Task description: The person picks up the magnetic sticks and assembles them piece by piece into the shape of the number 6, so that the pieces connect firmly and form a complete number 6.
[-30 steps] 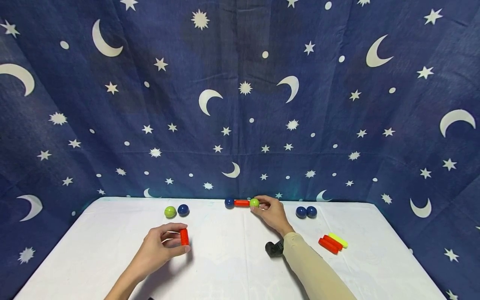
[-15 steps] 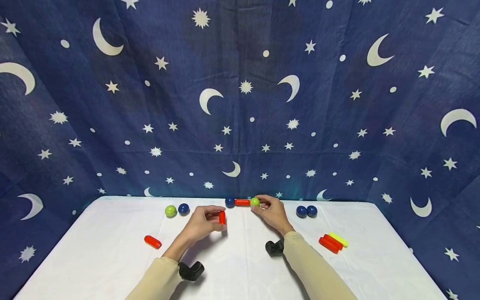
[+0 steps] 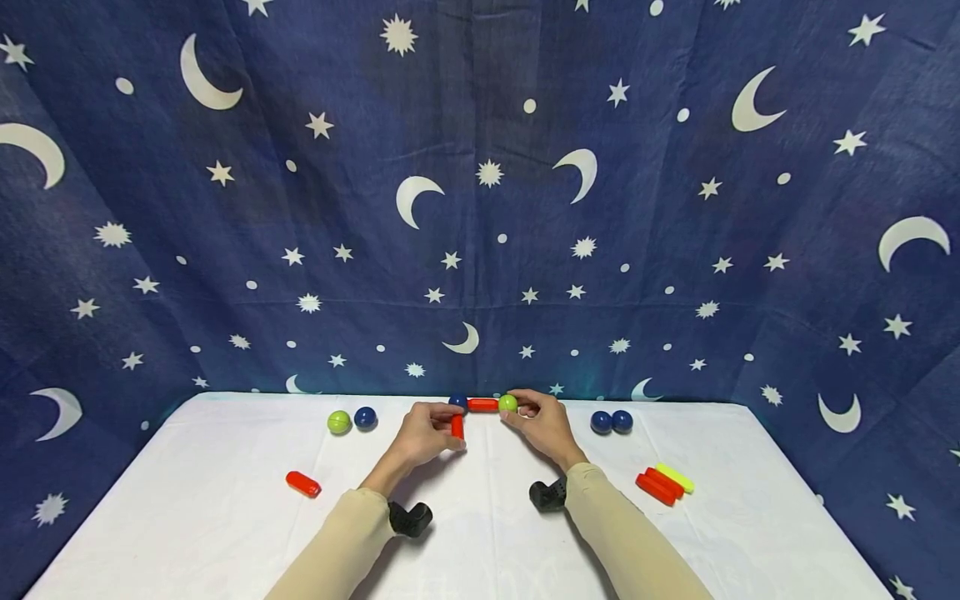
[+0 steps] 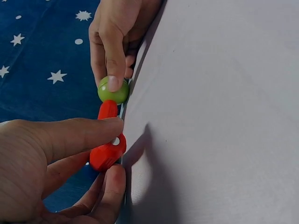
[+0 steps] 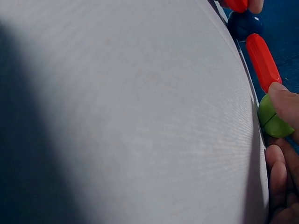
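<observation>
My left hand (image 3: pixel 420 437) pinches a red rod (image 3: pixel 457 427) between thumb and fingers, its long side pointing toward me. The rod's far end lies at a dark blue ball (image 3: pixel 458 402); whether they touch is hard to tell. From that ball a second red rod (image 3: pixel 483 405) runs right to a green ball (image 3: pixel 508 403), forming a row near the table's back edge. My right hand (image 3: pixel 546 428) holds the green ball between thumb and fingers. In the right wrist view the row shows as blue ball (image 5: pixel 244 25), red rod (image 5: pixel 262 60) and green ball (image 5: pixel 274 117).
On the white table (image 3: pixel 495 533), a green ball (image 3: pixel 339 422) and blue ball (image 3: pixel 365 418) stand back left, above a loose red rod (image 3: pixel 303 484). To the right are two blue balls (image 3: pixel 602 422), two red rods (image 3: pixel 656 488) and a yellow rod (image 3: pixel 675 477). A starry cloth (image 3: pixel 480 208) hangs behind.
My left hand has carried the red rod from the left up and right to the blue ball, uncovering another red rod on the left. My right hand stays on the green ball.
</observation>
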`<state>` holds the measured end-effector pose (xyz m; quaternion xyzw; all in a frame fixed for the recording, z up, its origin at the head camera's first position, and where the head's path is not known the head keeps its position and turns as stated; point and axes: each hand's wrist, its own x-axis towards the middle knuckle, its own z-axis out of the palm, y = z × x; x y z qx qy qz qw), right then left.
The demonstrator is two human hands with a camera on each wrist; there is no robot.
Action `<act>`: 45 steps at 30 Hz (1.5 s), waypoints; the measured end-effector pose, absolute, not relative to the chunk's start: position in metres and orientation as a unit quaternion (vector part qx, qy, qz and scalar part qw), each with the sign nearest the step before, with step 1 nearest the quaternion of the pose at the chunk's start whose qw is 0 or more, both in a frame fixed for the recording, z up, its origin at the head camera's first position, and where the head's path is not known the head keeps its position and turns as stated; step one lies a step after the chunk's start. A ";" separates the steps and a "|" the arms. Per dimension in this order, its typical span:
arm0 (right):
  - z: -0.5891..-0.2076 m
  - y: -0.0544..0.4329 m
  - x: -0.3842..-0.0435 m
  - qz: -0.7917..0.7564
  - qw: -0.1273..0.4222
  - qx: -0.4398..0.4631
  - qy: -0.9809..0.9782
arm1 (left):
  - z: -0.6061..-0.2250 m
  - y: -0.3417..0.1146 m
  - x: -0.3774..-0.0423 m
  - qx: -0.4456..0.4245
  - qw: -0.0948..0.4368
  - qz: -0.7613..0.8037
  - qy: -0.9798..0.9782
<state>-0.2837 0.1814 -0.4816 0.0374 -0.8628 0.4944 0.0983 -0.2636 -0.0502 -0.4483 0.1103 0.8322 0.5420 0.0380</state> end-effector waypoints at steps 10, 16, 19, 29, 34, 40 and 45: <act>-0.483 0.182 -0.283 0.491 0.099 0.039 -0.864 | -0.450 -0.049 -0.263 0.103 0.036 0.548 0.829; -0.483 0.181 -0.282 0.493 0.103 0.043 -0.863 | -0.449 -0.054 -0.259 0.100 0.030 0.568 0.816; -0.482 0.181 -0.281 0.493 0.105 0.043 -0.862 | -0.449 -0.058 -0.257 0.098 0.019 0.578 0.810; -0.481 0.180 -0.281 0.494 0.103 0.043 -0.862 | -0.440 -0.090 -0.246 0.074 -0.031 0.558 0.826; -0.477 0.182 -0.285 0.489 0.102 0.040 -0.865 | -0.433 -0.110 -0.245 0.059 -0.076 0.556 0.825; -0.473 0.182 -0.289 0.488 0.106 0.040 -0.866 | -0.426 -0.130 -0.250 0.021 -0.168 0.525 0.834; -0.479 0.181 -0.283 0.483 0.097 0.035 -0.869 | -0.430 -0.141 -0.244 -0.012 -0.191 0.466 0.864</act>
